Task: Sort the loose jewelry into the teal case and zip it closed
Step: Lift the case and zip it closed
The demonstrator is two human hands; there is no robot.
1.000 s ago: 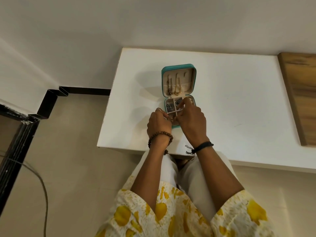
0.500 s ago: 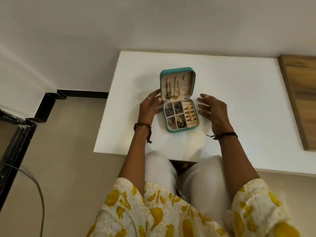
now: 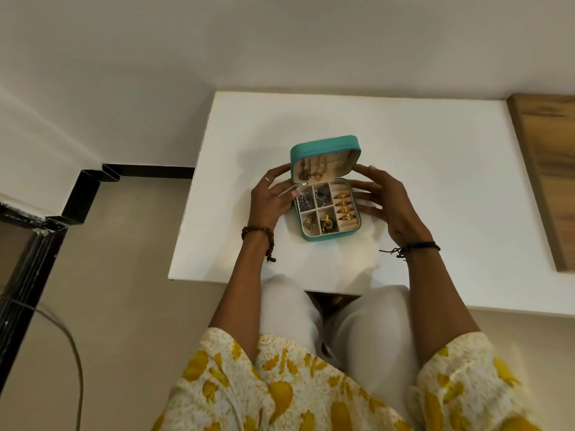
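The small square teal jewelry case (image 3: 326,194) sits open mid-tabletop (image 3: 435,181), compartments filled, lid half lowered. Left hand (image 3: 270,202) at nine o'clock and right hand (image 3: 384,202) at three touch its sides, fingers spread. Sorting looks done; zipping remains.

No readable text, labels, brands, numbers or signs are showing anywhere in this view. The teal case (image 3: 325,144) is displaying no logo or lettering on its lid or rim, and the white desk (image 3: 420,169) is carrying no print.
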